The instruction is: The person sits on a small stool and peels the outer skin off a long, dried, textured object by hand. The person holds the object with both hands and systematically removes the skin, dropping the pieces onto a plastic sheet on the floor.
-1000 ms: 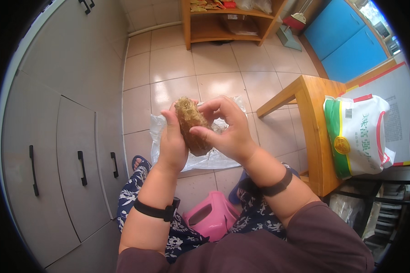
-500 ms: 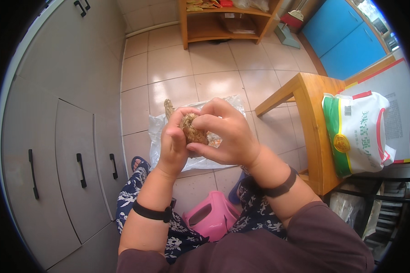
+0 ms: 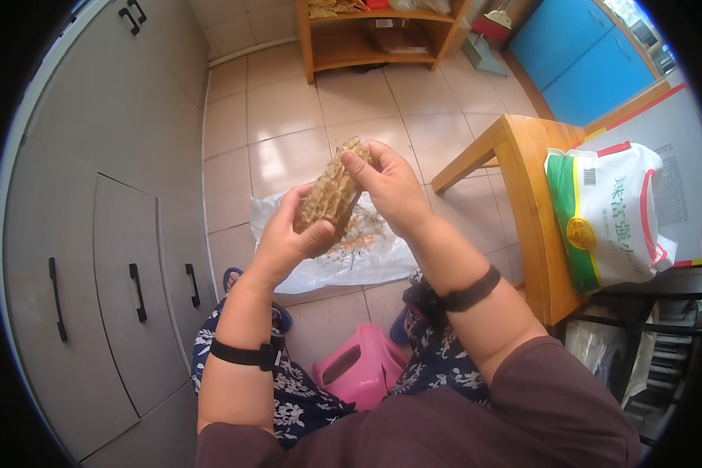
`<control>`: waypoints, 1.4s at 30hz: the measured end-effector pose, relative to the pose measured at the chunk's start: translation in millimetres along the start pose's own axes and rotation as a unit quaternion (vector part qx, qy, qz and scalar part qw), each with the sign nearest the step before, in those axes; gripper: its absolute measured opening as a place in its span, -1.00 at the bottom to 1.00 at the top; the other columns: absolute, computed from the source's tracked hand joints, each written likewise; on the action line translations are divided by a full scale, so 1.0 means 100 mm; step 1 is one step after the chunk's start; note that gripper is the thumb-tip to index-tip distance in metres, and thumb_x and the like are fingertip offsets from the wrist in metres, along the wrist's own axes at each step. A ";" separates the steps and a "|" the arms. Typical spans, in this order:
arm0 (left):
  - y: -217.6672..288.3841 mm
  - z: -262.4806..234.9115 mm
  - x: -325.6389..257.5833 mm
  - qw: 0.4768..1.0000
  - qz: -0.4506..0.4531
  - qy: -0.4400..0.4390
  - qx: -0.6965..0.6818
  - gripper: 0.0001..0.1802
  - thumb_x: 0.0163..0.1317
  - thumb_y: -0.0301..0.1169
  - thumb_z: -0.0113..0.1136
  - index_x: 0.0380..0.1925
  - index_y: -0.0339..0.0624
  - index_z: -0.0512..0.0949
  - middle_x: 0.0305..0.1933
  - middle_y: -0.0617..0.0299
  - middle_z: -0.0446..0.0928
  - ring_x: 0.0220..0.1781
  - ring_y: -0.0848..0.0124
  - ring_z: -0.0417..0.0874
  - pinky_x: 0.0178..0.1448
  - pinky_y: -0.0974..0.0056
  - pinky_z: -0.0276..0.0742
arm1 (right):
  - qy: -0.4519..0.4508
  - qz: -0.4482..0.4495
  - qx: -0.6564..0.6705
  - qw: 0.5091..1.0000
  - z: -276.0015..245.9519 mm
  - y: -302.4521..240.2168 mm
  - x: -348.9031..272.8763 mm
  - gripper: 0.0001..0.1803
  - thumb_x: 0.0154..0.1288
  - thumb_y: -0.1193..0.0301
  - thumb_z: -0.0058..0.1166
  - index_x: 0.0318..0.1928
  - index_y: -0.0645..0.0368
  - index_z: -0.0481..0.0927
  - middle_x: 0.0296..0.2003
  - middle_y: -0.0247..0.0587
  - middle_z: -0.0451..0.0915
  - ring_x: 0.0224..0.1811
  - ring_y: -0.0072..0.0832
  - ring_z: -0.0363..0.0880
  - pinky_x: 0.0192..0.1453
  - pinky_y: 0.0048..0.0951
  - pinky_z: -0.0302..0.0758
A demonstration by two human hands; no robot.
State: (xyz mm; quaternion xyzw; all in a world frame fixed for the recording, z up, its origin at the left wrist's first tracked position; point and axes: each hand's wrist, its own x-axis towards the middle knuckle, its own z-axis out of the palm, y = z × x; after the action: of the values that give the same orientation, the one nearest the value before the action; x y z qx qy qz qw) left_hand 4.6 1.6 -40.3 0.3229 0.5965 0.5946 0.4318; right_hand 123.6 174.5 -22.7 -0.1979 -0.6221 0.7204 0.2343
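Between my two hands, above the floor, is a long brown piece that looks like a dried loofah (image 3: 329,191), its surface rough and pitted. It tilts from lower left to upper right. My left hand (image 3: 285,238) grips the lower end, thumb across the front. At the upper end, my right hand (image 3: 386,179) holds on with its thumb on the front face and its fingers behind. Below lies a crinkled white plastic sheet (image 3: 351,274), strewn with brown scraps (image 3: 359,230) and orange specks.
Grey cabinets (image 3: 117,257) line the left side. To the right stands a wooden stool (image 3: 534,210) beside a white-and-green bag (image 3: 612,214). A wooden shelf (image 3: 378,58) is at the far side. A pink plastic piece with openings (image 3: 363,366) sits between my legs.
The brown piece has swung from pointing away from me to lying crosswise, showing its long side. My right hand has shifted up and right to its upper end; my left keeps the lower end.
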 end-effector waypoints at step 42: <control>0.41 -0.40 -0.25 0.975 -0.086 0.189 -0.085 -0.69 0.56 -0.09 0.18 -0.01 -0.09 0.56 -0.43 0.36 0.50 -0.65 0.73 0.25 -0.65 0.55 0.04 | 0.284 0.096 0.381 0.875 -0.68 0.02 0.16 -0.64 0.59 0.27 0.12 0.19 0.25 0.50 0.13 -0.07 0.59 0.20 -0.23 0.58 0.35 -0.17 0.62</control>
State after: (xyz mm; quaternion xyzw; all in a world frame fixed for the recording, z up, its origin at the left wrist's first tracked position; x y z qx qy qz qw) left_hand -26.6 -34.5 0.0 0.1147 0.6399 0.6541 0.3867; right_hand 150.0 238.3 -34.7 -0.3482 -0.1843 0.8332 0.3880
